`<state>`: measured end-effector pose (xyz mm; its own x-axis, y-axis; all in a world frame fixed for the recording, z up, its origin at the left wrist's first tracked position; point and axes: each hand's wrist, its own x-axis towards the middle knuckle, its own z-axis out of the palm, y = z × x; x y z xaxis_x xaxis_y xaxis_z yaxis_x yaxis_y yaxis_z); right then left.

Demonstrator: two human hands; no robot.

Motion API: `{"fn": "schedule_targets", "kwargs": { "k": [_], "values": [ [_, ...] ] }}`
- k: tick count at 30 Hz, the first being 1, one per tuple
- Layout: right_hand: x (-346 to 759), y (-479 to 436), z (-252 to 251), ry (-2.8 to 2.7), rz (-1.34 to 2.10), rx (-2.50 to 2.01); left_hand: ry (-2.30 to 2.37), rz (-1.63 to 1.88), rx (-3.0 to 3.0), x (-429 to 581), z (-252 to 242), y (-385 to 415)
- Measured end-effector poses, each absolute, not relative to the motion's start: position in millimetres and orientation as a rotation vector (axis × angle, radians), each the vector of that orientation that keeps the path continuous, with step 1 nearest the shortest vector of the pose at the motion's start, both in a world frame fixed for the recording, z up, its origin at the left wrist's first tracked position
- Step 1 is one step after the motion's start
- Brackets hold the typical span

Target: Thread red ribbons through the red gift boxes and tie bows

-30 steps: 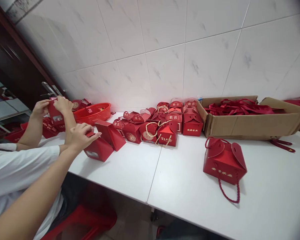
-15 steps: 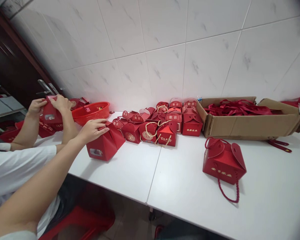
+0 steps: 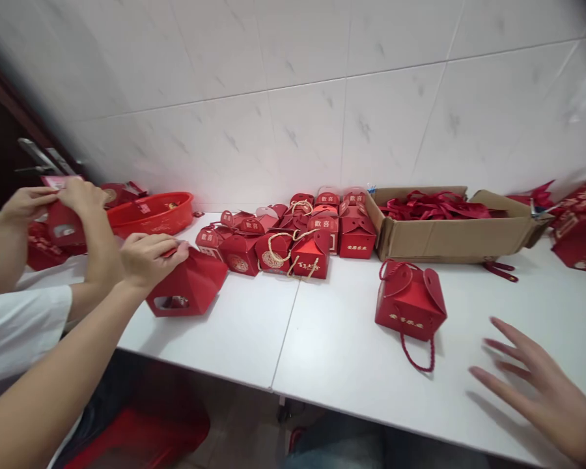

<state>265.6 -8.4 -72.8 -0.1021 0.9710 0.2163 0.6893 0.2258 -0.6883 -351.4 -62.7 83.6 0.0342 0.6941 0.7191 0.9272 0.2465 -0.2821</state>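
Note:
At the left, my left hand pinches the top of a red box that has a clear window low on its side. My right hand is over the white table at the lower right, fingers spread, holding nothing and slightly blurred. Between my hands, nearer the right one, stands a closed red box with gold characters and a twisted red cord hanging down its front.
Small red boxes stand grouped by the wall. A cardboard box holds red ribbons. Behind my left hand is a red basket. Another person's hands hold a red box at the far left. Red bags stand far right.
My right hand has come into view at the lower right. My left hand now grips the windowed box's top, where it rested before, and the box has tilted. The view has shifted right.

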Motion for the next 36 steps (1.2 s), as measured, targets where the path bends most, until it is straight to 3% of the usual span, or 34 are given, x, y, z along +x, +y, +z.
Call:
{"fn": "schedule_targets", "kwargs": {
  "k": [4, 9, 14, 25, 32, 36],
  "values": [
    [225.1, 10.1, -50.9, -1.962, 0.887, -1.444, -1.615, -0.404, -1.541, -342.1, 84.2, -62.6],
    [188.7, 36.6, -37.1, -2.113, 0.665, -1.239, -1.568, -0.484, -1.566, -289.3, 97.4, -59.5],
    [179.3, 46.0, -35.4, -1.843, 0.912, -1.219, -1.47, -0.711, -1.802, -203.6, 107.3, -32.0],
    [272.6, -44.5, -31.9, -1.689, 0.74, -1.529, -1.256, -1.1, -2.215, 4.1, 88.1, 89.0],
    [291.5, -80.4, -32.8, -1.775, 0.677, -1.514, -1.199, -0.892, -2.414, 97.4, 67.0, 139.8],
    [277.6, -78.9, -34.9, -1.921, 0.778, -1.372, -1.141, -0.953, -2.534, 83.6, 88.1, 119.0]
  ]
}}
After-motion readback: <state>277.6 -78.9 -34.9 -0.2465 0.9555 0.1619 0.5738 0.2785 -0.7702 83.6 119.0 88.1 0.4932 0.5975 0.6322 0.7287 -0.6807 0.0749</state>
